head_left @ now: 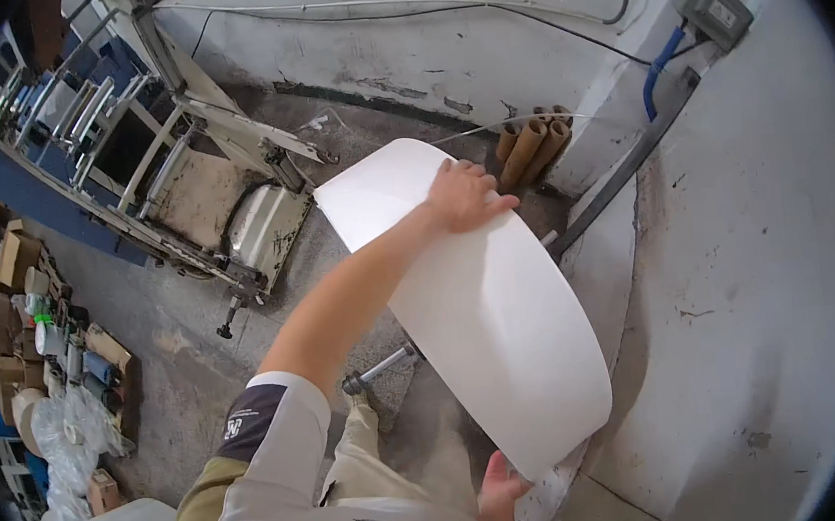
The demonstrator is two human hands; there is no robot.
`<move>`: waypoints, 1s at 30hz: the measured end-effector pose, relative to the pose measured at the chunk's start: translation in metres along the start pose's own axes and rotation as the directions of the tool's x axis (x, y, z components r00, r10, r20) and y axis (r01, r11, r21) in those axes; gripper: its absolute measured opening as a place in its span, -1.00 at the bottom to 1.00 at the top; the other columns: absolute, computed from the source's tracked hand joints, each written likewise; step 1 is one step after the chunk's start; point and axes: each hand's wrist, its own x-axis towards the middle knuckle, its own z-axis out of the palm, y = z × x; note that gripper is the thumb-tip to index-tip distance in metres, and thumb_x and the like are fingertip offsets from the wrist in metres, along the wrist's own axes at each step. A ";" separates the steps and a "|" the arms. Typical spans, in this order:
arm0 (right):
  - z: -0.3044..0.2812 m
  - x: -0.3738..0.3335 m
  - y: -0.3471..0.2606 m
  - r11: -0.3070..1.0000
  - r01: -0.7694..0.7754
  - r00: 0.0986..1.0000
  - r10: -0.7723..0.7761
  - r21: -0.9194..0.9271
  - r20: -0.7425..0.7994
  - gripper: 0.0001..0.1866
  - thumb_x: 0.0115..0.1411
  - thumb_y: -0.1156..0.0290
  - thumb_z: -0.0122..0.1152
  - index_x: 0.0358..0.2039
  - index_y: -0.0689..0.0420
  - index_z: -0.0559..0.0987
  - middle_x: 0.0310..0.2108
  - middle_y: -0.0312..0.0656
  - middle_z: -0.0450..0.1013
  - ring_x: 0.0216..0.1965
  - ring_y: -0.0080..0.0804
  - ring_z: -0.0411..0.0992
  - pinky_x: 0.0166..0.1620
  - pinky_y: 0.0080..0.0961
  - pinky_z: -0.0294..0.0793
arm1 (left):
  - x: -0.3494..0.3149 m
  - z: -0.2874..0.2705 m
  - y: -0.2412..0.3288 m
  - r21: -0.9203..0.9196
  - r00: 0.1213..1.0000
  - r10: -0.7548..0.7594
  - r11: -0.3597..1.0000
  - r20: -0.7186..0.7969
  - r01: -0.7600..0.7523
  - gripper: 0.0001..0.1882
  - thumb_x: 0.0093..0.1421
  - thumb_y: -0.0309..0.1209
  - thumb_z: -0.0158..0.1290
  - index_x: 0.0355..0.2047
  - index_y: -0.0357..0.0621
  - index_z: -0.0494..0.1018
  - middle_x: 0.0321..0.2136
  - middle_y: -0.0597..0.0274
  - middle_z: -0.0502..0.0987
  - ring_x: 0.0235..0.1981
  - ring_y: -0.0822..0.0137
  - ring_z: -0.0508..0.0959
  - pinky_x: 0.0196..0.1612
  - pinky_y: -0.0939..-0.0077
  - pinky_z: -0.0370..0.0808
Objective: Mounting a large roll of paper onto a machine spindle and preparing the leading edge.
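Observation:
A large white sheet (515,331) curves across the middle of the view, bowed like the outer face of a wide roll. My left hand (469,196) lies on top of it toward its far end, palm down with the fingers spread. Down at the sheet's near corner, my right hand (500,489) has its thumb and finger closed at the edge. Part of that hand is hidden below. A metal bar (385,366) with a round end pokes out from under the sheet's left side.
A worn metal machine frame (234,238) with rollers stands at the far left. Several brown cardboard tubes (532,149) stand by the wall. Boxes and plastic wrap (76,424) crowd the left floor. A dark rail (629,165) runs along the right wall, below a grey socket box (717,14).

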 end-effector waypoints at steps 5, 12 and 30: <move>0.011 0.012 -0.005 0.957 -0.061 0.998 0.064 0.285 -0.001 -0.09 0.13 -0.44 -0.27 0.28 -0.02 0.20 0.27 -0.23 0.16 0.28 -0.15 0.12 0.24 -0.08 0.22 | -0.016 -0.011 -0.013 -0.006 0.997 -0.004 1.000 0.074 0.004 -0.29 0.20 0.29 -0.27 -0.17 -0.07 0.56 -0.11 0.13 0.50 0.07 0.16 0.38 0.15 0.00 0.17; 0.057 -0.021 -0.012 0.991 0.118 0.947 -0.092 -0.069 0.307 -0.29 0.10 -0.08 0.16 0.18 0.06 0.36 0.15 -0.16 0.34 0.14 -0.09 0.32 0.08 0.07 0.36 | -0.058 -0.031 -0.028 -0.039 0.998 -0.047 0.998 0.028 0.048 -0.35 0.23 0.20 -0.22 -0.20 -0.13 0.54 -0.17 0.11 0.50 0.00 0.16 0.39 0.11 0.00 0.15; 0.143 0.089 -0.040 0.164 0.594 0.611 -0.728 -0.787 0.310 -0.47 0.29 0.36 -0.05 0.22 0.33 0.24 0.16 0.19 0.22 0.13 -0.01 0.29 0.18 -0.25 0.27 | -0.166 -0.047 -0.151 -0.074 0.890 -0.275 0.961 -0.365 0.266 -0.54 0.23 -0.04 -0.03 -0.11 -0.18 0.44 -0.05 -0.01 0.43 0.09 0.00 0.34 0.18 -0.13 0.13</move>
